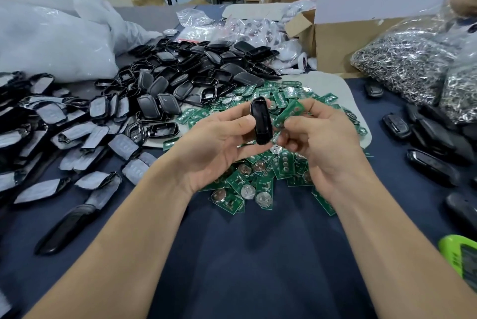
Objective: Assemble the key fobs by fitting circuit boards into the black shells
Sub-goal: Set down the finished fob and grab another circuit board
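Black and glossy, an oval plastic shell (261,122) held upright in the left hand (219,143), hollow side towards the camera, grip closed round it with the thumb pressed on its left edge and the curled fingers behind. Just to its right, a small green circuit board (290,112) with round silver contacts, tilted, pinched between thumb and curled fingertips of the right hand (325,138); cannot tell whether board and shell touch. Both raised above the heap of green circuit boards (258,184), many with silver coin cells, spread on the dark blue cloth tabletop (245,254). Behind and to the left of the heap, a pile of empty black shells (196,73). Further left of the heap, rows of black shell halves with grey lining (77,138), and behind those a crumpled white plastic bag (51,42). Right of the heap, well apart, a cluster of closed black fobs (426,138). Behind and to the right of the heap, a clear bag of silver metal rings (407,63) and an open brown cardboard box (335,42). Near the lower right edge, far from the heap, part of a bright green device (462,256).
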Motion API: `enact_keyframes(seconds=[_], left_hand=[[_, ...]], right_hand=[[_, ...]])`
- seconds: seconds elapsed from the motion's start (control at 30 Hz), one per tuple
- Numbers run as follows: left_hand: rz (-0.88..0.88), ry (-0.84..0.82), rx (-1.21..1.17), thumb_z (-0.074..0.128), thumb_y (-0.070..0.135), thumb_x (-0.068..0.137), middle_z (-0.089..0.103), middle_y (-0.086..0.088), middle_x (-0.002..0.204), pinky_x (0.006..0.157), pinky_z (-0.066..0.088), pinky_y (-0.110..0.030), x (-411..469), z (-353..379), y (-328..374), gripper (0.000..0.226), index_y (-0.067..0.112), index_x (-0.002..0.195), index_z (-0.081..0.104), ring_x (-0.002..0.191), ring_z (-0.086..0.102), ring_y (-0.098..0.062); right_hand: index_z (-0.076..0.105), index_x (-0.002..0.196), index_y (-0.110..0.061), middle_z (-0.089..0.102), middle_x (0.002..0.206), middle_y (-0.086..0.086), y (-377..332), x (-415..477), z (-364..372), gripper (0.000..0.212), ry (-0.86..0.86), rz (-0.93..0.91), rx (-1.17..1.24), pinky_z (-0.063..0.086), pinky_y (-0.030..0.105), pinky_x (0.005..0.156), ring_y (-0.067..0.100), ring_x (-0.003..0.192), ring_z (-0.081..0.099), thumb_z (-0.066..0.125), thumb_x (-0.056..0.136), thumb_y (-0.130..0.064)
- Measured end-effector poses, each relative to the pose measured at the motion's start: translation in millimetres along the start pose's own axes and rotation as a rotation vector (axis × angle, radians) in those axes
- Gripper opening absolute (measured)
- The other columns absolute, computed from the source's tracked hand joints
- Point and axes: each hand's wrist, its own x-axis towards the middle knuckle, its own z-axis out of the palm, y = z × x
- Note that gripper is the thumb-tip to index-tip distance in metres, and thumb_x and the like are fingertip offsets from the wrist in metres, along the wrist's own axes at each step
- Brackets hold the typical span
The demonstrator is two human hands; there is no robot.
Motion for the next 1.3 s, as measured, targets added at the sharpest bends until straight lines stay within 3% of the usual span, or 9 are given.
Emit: enact_keyframes(seconds=[0.1, 0.2, 0.33, 0.43, 0.53, 0.63, 0.8, 1.07, 1.3], left_hand=[[0.030, 0.011, -0.001, 0.047, 0.009, 0.105, 0.073, -0.013, 0.125, 0.091, 0.060, -0.035, 1.4, 0.8, -1.5, 0.037, 0.006, 0.139, 0.060, 0.113, 0.072, -0.023], [0.029, 0.033, 0.006, 0.048, 0.015, 0.105, 0.072, -0.013, 0.128, 0.089, 0.060, -0.032, 2.2, 0.5, -2.5, 0.038, 0.006, 0.139, 0.061, 0.114, 0.070, -0.022], [0.023, 0.079, 0.026, 0.047, 0.022, 0.105, 0.073, -0.007, 0.116, 0.079, 0.059, -0.028, 1.9, -1.1, -2.1, 0.036, 0.008, 0.132, 0.067, 0.100, 0.069, -0.017], [0.019, 0.075, 0.046, 0.049, 0.026, 0.104, 0.073, -0.006, 0.117, 0.079, 0.059, -0.028, 2.4, -1.2, -1.6, 0.037, 0.009, 0.131, 0.068, 0.100, 0.069, -0.015], [0.001, 0.077, 0.052, 0.046, 0.026, 0.107, 0.071, -0.006, 0.111, 0.077, 0.059, -0.029, 3.4, -0.9, -2.1, 0.035, 0.011, 0.128, 0.070, 0.099, 0.068, -0.018], [-0.027, 0.050, 0.068, 0.040, 0.024, 0.111, 0.071, -0.006, 0.113, 0.078, 0.060, -0.031, 2.8, -1.5, -1.9, 0.037, 0.011, 0.133, 0.066, 0.099, 0.070, -0.017], [-0.031, 0.106, 0.061, 0.044, 0.018, 0.111, 0.076, -0.012, 0.119, 0.072, 0.062, -0.029, 3.3, 2.0, -2.9, 0.032, 0.003, 0.127, 0.068, 0.099, 0.076, -0.021], [0.025, 0.272, 0.081, 0.071, 0.028, 0.079, 0.079, -0.019, 0.102, 0.058, 0.061, -0.021, 3.4, 5.7, -5.1, 0.041, -0.001, 0.108, 0.073, 0.087, 0.080, -0.028], [0.009, 0.275, 0.134, 0.066, 0.018, 0.097, 0.081, -0.013, 0.096, 0.060, 0.061, -0.021, 4.3, 8.9, -6.2, 0.018, 0.006, 0.099, 0.079, 0.082, 0.080, -0.023]], right_hand=[[0.059, 0.084, -0.011, 0.068, 0.074, 0.013, -2.6, 0.3, -1.3, 0.023, -0.012, 0.024, 0.059, 0.039, 0.023, 0.046, 0.020, 0.052, 0.059, 0.057, 0.090, 0.011], [0.059, 0.083, -0.012, 0.068, 0.072, 0.015, -3.4, -0.1, -1.3, 0.022, -0.025, 0.048, 0.117, 0.039, 0.023, 0.044, 0.020, 0.050, 0.058, 0.058, 0.093, 0.008], [0.067, 0.074, -0.021, 0.064, 0.063, -0.006, -1.3, -0.9, -1.2, 0.036, -0.011, -0.034, 0.001, 0.038, 0.016, 0.049, 0.006, 0.049, 0.053, 0.059, 0.095, 0.007], [0.075, 0.089, -0.021, 0.070, 0.065, -0.018, -3.1, -2.4, 1.7, 0.037, -0.050, -0.083, -0.093, 0.041, 0.008, 0.052, -0.007, 0.051, 0.055, 0.053, 0.099, 0.008], [0.079, 0.100, -0.021, 0.069, 0.069, -0.015, -0.8, -2.0, 3.5, 0.040, -0.058, -0.071, -0.082, 0.041, 0.014, 0.051, 0.000, 0.054, 0.047, 0.051, 0.101, 0.007], [0.075, 0.105, -0.021, 0.053, 0.066, -0.009, 1.3, -1.2, 4.3, 0.037, -0.013, -0.099, -0.083, 0.040, 0.019, 0.045, 0.008, 0.056, 0.046, 0.054, 0.098, 0.008], [0.062, 0.086, -0.015, 0.059, 0.060, -0.005, 4.8, -1.9, 1.2, 0.024, 0.039, -0.143, -0.120, 0.035, 0.021, 0.039, 0.013, 0.047, 0.051, 0.067, 0.086, 0.009], [0.072, 0.076, -0.013, 0.061, 0.056, -0.001, 1.7, -0.6, -2.1, 0.028, 0.086, -0.201, -0.023, 0.035, 0.019, 0.039, 0.010, 0.045, 0.049, 0.067, 0.086, 0.013], [0.078, 0.078, -0.019, 0.070, 0.061, 0.001, 6.2, 1.4, -0.6, 0.015, 0.060, -0.288, -0.152, 0.042, 0.020, 0.043, 0.012, 0.048, 0.058, 0.077, 0.077, -0.004]])
